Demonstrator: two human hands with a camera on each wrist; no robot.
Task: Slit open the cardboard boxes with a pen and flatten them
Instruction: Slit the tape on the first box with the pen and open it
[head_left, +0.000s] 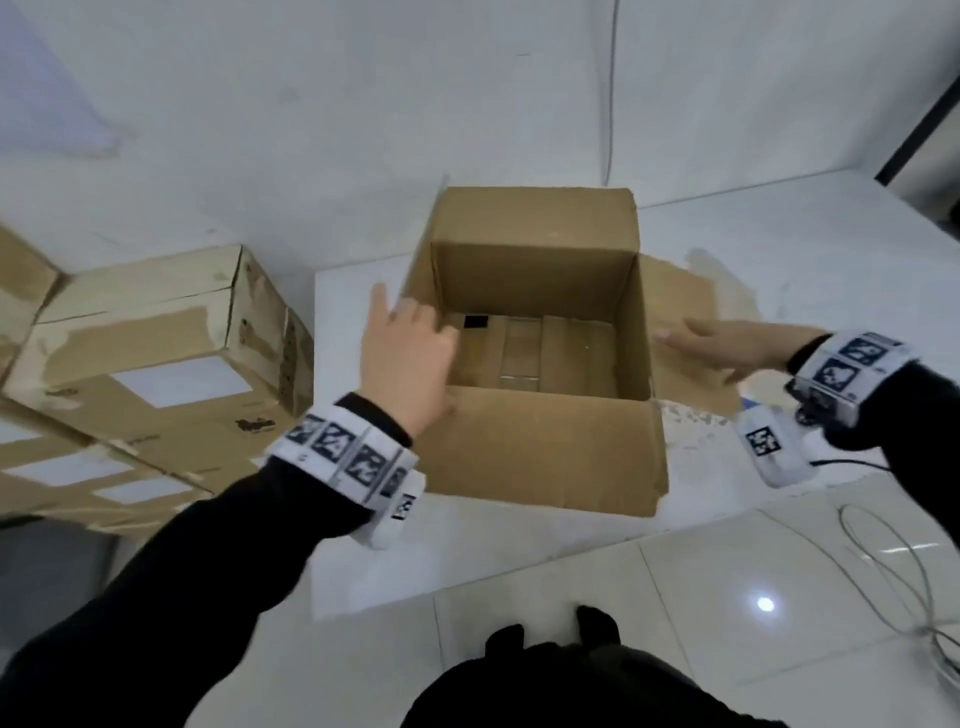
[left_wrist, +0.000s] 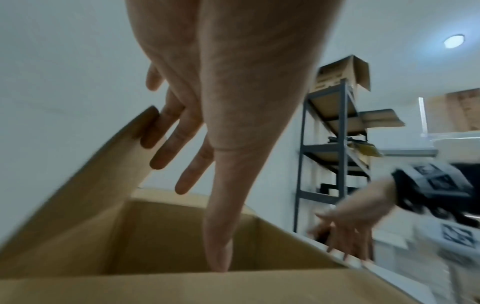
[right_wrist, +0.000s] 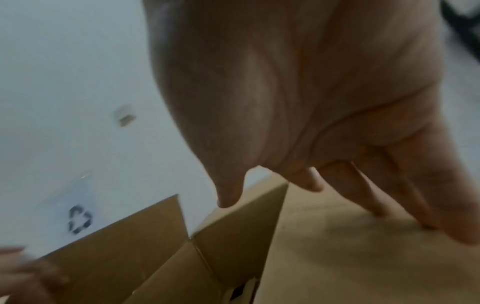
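**Open box between two flat hands**

At the far left, a stack of sealed cardboard boxes (head_left: 156, 353) sits apart from the work. Next comes the left hand (head_left: 405, 358), fingers straight and spread, holding nothing; its fingertips (left_wrist: 158, 131) touch the inner face of the box's raised left flap (head_left: 415, 260). The open cardboard box (head_left: 540, 447) stands upright on a white table (head_left: 779, 249), directly between the two hands, its near flap folded outward toward the person. On the right, the right flap (head_left: 685, 312) lies flat on the table, and the right hand (head_left: 727, 348) rests palm-down on it, fingers extended, gripping nothing.
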